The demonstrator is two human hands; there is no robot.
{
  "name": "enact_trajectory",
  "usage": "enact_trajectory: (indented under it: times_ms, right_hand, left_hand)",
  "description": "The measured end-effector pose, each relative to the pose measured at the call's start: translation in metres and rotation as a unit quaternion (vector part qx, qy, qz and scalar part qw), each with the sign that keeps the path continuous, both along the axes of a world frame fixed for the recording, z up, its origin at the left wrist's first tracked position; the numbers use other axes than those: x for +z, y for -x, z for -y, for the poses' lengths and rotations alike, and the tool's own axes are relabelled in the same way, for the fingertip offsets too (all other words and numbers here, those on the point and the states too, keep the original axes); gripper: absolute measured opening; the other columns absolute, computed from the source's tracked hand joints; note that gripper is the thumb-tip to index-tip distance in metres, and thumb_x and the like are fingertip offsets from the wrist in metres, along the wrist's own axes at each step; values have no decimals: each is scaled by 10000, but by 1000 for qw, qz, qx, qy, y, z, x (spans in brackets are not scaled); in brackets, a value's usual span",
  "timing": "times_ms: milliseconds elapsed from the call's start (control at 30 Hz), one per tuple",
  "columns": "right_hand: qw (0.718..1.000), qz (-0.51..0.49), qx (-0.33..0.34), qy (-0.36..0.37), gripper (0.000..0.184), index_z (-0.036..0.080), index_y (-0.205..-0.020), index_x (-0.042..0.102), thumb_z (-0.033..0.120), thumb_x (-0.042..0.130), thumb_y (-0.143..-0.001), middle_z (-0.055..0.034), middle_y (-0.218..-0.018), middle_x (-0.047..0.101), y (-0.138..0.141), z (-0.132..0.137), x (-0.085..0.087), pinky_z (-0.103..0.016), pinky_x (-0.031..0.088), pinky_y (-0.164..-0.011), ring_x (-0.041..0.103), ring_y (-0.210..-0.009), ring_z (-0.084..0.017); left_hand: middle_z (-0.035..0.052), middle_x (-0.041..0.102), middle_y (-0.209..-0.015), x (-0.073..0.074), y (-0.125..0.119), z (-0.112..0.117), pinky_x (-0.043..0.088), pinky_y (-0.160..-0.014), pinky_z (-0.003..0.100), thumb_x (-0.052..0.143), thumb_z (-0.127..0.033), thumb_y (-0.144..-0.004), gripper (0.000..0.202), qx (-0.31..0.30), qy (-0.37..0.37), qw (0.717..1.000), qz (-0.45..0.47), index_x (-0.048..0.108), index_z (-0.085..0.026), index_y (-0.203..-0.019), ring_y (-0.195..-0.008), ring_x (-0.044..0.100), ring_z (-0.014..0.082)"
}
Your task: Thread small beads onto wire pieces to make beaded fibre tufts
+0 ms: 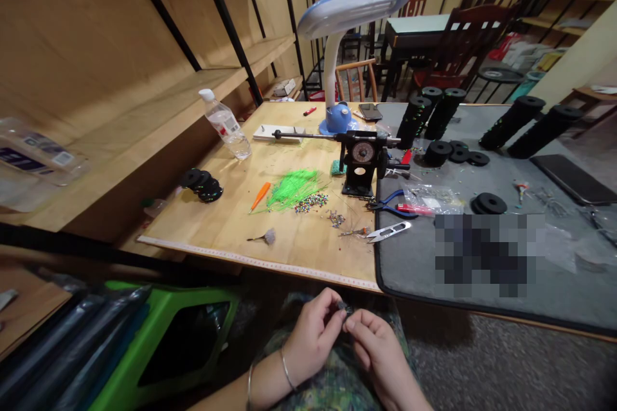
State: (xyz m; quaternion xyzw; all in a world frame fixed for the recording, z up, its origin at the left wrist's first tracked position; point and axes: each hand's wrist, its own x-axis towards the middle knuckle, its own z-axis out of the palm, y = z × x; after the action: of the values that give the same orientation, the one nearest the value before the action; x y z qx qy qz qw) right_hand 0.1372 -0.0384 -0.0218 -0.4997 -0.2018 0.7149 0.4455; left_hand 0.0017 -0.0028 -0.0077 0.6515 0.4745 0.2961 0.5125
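Over my lap, just in front of the table edge, my two hands nearly touch at the fingertips. My left hand [318, 324], with bracelets at the wrist, pinches a small dark thing [342, 306] whose kind I cannot make out. Closed beside it, my right hand [376, 343] has thumb and forefinger pressed together at that spot; anything between them is too small to name. Beyond them on the wood lie green strands [296, 189], multicoloured beads [311, 203], an orange-handled tool [261, 196] and white thread snips [389, 231].
A black winding machine [360, 164] with a long shaft stands mid-table, near a blue-based lamp [335, 117]. Pliers [393, 202] lie by the grey mat [409, 270]. Black foam rolls [525, 122] stand at the right; a water bottle [226, 125] leans at the left.
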Motion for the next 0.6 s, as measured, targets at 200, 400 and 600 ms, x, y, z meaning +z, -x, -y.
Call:
enact_trajectory:
  times_ms: [200, 400, 600]
  right_hand:
    - [1000, 4, -8, -4, 449, 171, -644, 527, 570, 733, -639, 140, -371, 306, -1, -1, -1, -185, 68, -362, 135, -346, -29]
    - [996, 79, 2, -36, 461, 186, -641, 503, 610, 681, -671, 129, -351, 325, -3, -3, 0, -175, 114, -373, 186, -334, -39]
    - [993, 106, 4, -59, 481, 182, -760, 537, 636, 667, -666, 143, -360, 313, -4, -4, -1, -168, 137, -360, 210, -321, -48]
  left_hand:
    - [-2, 530, -709, 9, 1, 0, 379, -627, 248, 455, -192, -879, 65, -26, -43, 998, -35, 498, -189, -830, -652, 497, 143]
    - [20, 536, -749, 12, 4, 0, 382, -647, 268, 440, -170, -866, 73, -45, -86, 992, -80, 508, -197, -860, -703, 518, 167]
    - [23, 546, -751, 14, 4, 1, 382, -633, 257, 440, -147, -859, 90, -60, -93, 990, -83, 515, -194, -846, -687, 524, 163]
